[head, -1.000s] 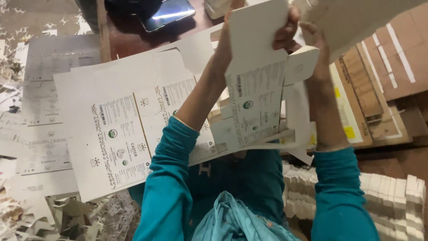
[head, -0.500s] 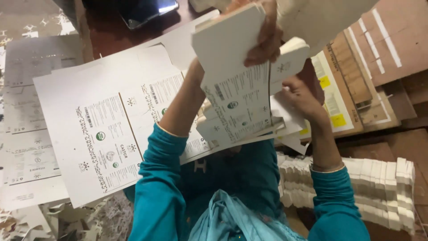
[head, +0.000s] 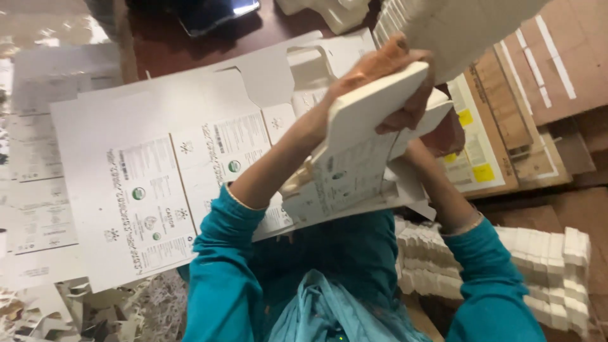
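Note:
My left hand grips the top edge of a stack of white printed carton blanks, fingers curled over its front. The stack is raised and tilted above my lap. My right hand sits behind and under the stack's right side, mostly hidden, seemingly supporting it. Both arms wear teal sleeves. Under the stack lies a large white sheet of uncut printed cartons, spread flat to the left.
A row of stacked white die-cut blanks lies at the lower right. Brown cardboard pieces cover the right side. A dark phone lies at the top. Paper scraps litter the lower left. More white blanks overhang the top right.
The held stack has tipped further over, showing its edge. My left hand shifted right along its top, and my right hand slid behind it out of sight.

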The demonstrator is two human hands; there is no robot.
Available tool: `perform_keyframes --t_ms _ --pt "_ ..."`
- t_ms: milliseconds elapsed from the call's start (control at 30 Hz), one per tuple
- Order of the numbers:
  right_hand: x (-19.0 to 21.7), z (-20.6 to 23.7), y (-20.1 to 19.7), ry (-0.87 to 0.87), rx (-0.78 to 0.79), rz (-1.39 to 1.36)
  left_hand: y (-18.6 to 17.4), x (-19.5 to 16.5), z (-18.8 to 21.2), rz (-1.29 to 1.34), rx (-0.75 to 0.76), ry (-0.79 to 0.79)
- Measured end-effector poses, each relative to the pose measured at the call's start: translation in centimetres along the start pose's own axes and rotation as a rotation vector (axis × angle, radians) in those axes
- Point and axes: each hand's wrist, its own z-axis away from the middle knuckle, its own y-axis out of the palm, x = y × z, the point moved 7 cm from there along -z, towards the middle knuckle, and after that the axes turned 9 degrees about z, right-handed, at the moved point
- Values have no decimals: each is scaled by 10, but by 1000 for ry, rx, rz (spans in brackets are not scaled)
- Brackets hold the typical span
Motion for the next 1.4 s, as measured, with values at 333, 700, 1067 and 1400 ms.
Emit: perform_keyframes --t_ms 333,700,1067,1400 --pt "62 -25 -45 228 -281 -43 193 -176 151 -734 -190 478" --pt "108 -16 -65 -67 -381 384 167 -185 419 -749 -676 1109" --pt "263 64 -3 -351 94 322 183 -216 371 -776 -523 1217" --pt "315 64 18 258 320 -1967 247 -52 228 -1537 -834 1273"
